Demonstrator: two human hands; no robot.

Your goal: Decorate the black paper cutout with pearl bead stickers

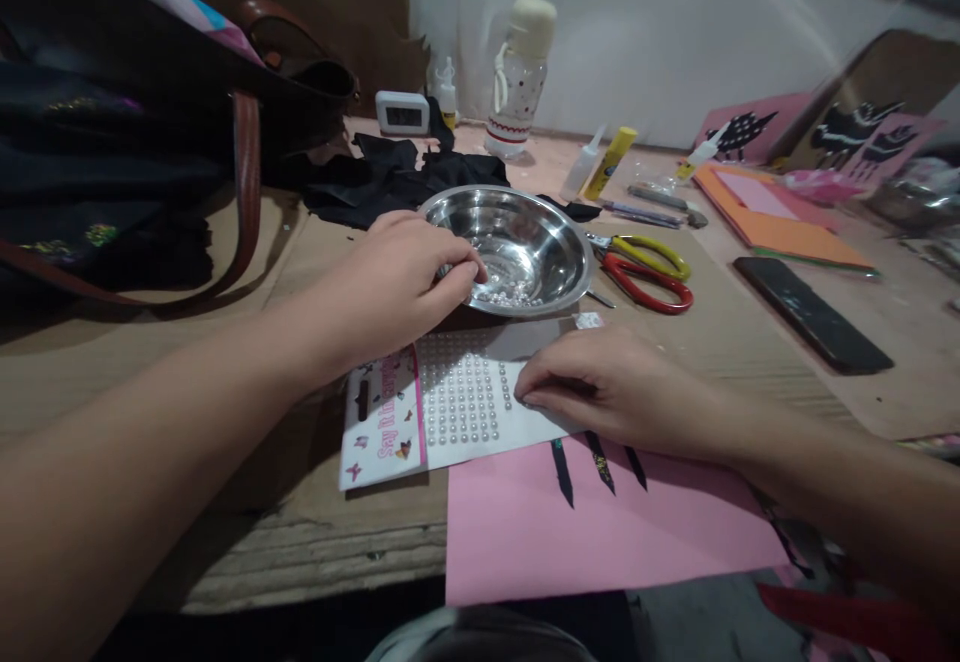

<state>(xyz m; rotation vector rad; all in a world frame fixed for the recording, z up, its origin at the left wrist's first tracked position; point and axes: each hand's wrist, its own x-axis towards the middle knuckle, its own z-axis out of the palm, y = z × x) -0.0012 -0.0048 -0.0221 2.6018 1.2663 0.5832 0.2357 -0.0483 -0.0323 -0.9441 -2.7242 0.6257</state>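
My left hand (412, 267) reaches over the near left rim of a steel bowl (555, 242). Its thumb and fingers are drawn together; whatever they may hold is too small to see. Small shiny beads (514, 294) lie at the bottom of the bowl. Below it rests a white card of stick-on pearls (461, 392), set in rows. My right hand (600, 382) lies on the card's right part, thumb and forefinger pinched beside the last pearls, the tips' hold hidden. Under the hand, dark pointed strips show on a pink paper sheet (600, 532).
Red-and-yellow-handled scissors (649, 272) lie right of the bowl, with a dark phone (814, 312) farther right. Behind are black fabric scraps (405, 177), a bottle (517, 82), a glue stick (611, 164) and coloured papers (772, 212). A black bag (112, 152) fills the left.
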